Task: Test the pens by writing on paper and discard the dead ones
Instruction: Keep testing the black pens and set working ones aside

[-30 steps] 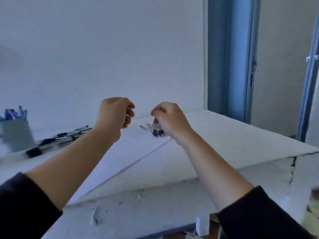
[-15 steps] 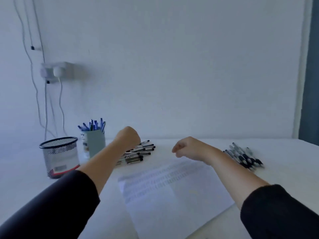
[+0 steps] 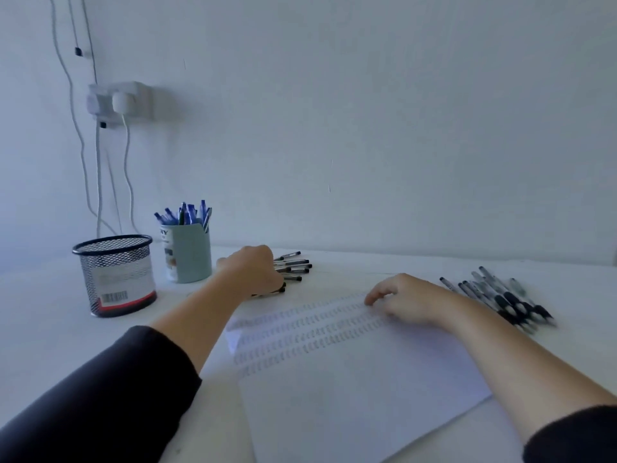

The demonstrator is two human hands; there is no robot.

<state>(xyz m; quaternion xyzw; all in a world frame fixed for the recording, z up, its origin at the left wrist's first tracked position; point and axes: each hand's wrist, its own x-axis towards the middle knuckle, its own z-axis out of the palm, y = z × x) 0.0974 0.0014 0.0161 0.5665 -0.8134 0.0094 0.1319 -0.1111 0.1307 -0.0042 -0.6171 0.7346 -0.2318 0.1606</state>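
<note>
A white sheet of paper [image 3: 350,379] with rows of scribbled test marks lies on the white table. My left hand [image 3: 252,270] reaches down onto a pile of black-capped pens [image 3: 295,267] behind the paper's far left corner. Its fingers are hidden, so a grip cannot be made out. My right hand [image 3: 410,300] rests on the paper's far edge with loosely curled fingers and holds nothing. A second pile of black pens [image 3: 500,297] lies on the table to the right of that hand.
A black wire-mesh basket [image 3: 115,275] stands at the left. Beside it stands a pale cup [image 3: 188,253] with several blue pens upright in it. A wall socket [image 3: 117,101] with hanging cables is above them. The wall runs close behind the table.
The view swung left from a door and table corner to the desk. My left hand came down onto the left pen pile. My right hand settled on the paper.
</note>
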